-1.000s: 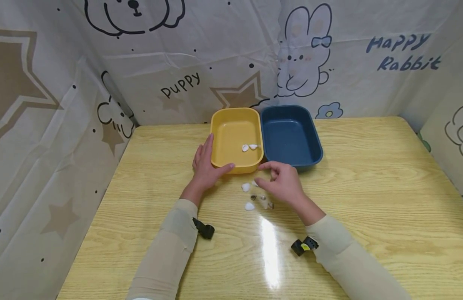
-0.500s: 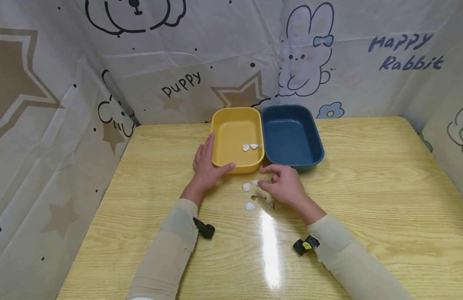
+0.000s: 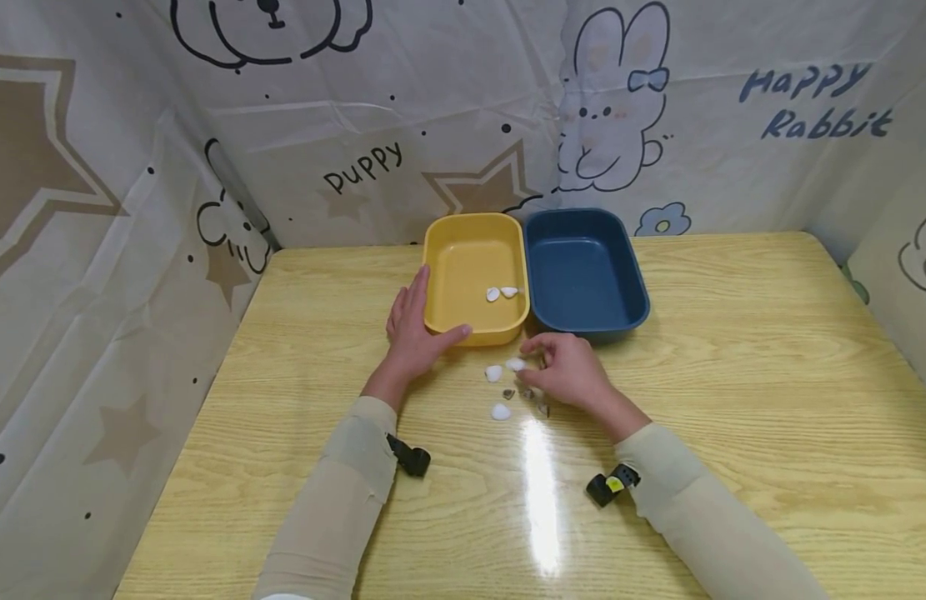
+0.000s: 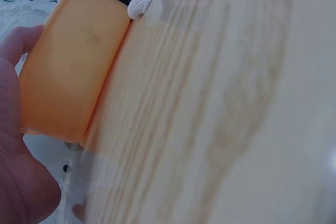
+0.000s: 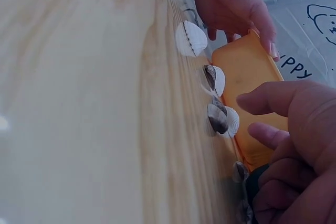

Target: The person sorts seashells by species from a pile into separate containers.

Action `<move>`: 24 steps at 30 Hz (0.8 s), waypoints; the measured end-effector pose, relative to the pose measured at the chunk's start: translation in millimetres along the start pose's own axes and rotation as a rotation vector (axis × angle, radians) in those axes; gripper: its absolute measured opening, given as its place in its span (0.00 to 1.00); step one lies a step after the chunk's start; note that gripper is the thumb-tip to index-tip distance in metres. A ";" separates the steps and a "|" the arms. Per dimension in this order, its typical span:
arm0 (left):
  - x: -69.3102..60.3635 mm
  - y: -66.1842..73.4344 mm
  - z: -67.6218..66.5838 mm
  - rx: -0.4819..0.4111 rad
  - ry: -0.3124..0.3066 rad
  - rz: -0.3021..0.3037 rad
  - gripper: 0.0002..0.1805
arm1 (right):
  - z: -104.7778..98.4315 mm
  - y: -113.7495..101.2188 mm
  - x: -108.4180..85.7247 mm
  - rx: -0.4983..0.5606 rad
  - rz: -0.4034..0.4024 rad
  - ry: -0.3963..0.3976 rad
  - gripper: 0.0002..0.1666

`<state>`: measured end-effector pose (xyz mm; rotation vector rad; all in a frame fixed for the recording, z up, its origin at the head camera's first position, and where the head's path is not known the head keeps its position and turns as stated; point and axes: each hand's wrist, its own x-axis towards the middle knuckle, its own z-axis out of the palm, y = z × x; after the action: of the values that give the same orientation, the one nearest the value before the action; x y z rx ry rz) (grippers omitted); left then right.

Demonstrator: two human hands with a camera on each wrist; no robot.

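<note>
The hands work at different spots: the left hand (image 3: 415,337) rests against the near left corner of the yellow tray (image 3: 463,267), fingers laid along its side and thumb stretched across its front, touching it without a closed grip. The right hand (image 3: 571,367) hangs over the loose shells in front of the trays, its thumb and index finger parted in a loose curve and the other fingers folded in; nothing shows in its grasp. A white shell (image 3: 513,364) lies just beside those two fingertips, apparently on the surface (image 3: 320,333) and not lifted. As far as the work has come, it looks to be in its early part: two pale shells (image 3: 493,294) lie inside the yellow tray, near its right wall, and those seem to be the part done. More appears left than done, since two other white shells (image 3: 501,412) and a few small dark shells (image 3: 508,394) lie scattered on the surface nearby, and the right hand may hide another. The blue tray (image 3: 583,283) stands just beside the yellow one, and no shell shows in it, so that side seems not yet begun, if it is wanted at all.
</note>
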<state>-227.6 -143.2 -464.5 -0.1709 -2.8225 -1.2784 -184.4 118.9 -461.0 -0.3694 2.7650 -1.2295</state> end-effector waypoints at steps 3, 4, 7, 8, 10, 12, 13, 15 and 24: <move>0.2 -0.6 0.0 0.005 0.001 0.002 0.62 | 1.6 1.8 2.5 -0.031 0.004 -0.014 0.18; 0.3 -0.7 0.0 0.005 0.001 0.001 0.62 | 1.9 2.1 3.2 -0.038 0.005 -0.019 0.18; 0.4 -0.3 -0.2 0.001 -0.002 -0.004 0.63 | 2.6 2.1 4.7 -0.058 0.009 -0.035 0.18; 0.3 0.0 -0.2 -0.001 -0.004 -0.007 0.63 | 2.7 1.6 5.0 -0.065 0.010 -0.041 0.18; 0.1 0.5 -0.4 -0.001 -0.007 -0.011 0.63 | 3.0 0.7 5.3 -0.078 0.016 -0.049 0.18; -0.1 0.9 -0.5 0.002 -0.010 -0.016 0.63 | 3.0 -0.2 5.4 -0.091 0.017 -0.055 0.17; -0.1 1.0 -0.5 0.002 -0.010 -0.016 0.63 | 3.1 -0.5 5.5 -0.097 0.019 -0.055 0.17; -0.1 1.3 -0.7 0.002 -0.009 -0.017 0.63 | 3.4 -1.1 5.9 -0.107 0.022 -0.056 0.17; -0.7 2.6 -1.4 0.005 -0.009 -0.017 0.63 | 4.7 -2.5 8.1 -0.113 0.057 -0.072 0.14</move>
<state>-226.6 -142.6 -461.7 -0.1527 -2.8405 -1.2768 -190.8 111.9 -462.2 -0.3344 2.7696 -1.0301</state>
